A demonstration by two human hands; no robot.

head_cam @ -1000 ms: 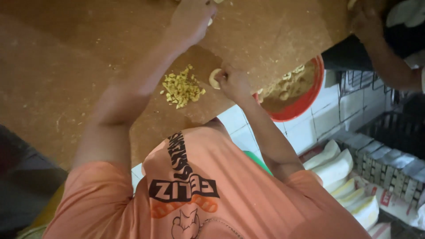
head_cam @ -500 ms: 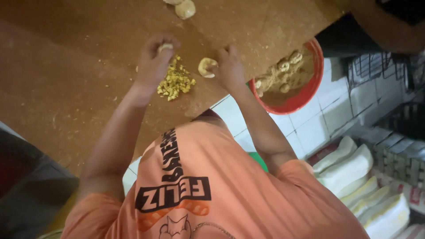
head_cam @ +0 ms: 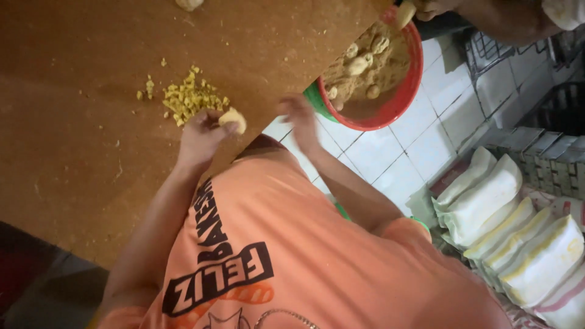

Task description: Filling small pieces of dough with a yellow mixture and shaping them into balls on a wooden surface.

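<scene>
pale dough piece [head_cam: 233, 119] gripped in left hand [head_cam: 201, 135], right hand [head_cam: 300, 116] blurred, loosely open, empty, near red bowl [head_cam: 399, 100]

Right hand [head_cam: 300, 117] motion-blurred, grip unclear; dough lump [head_cam: 189, 3] & co-worker's hand [head_cam: 434, 6] cut off at top.

Bare brown table [head_cam: 73, 152] is lying open left of and below the yellow crumb pile [head_cam: 192, 97]. The pile is sitting just above the left hand [head_cam: 201, 137]. The red bowl [head_cam: 399, 100] is overhanging the table edge, crowding the right hand [head_cam: 301, 119]; another person's hand [head_cam: 432, 7] is reaching over its rim.
</scene>
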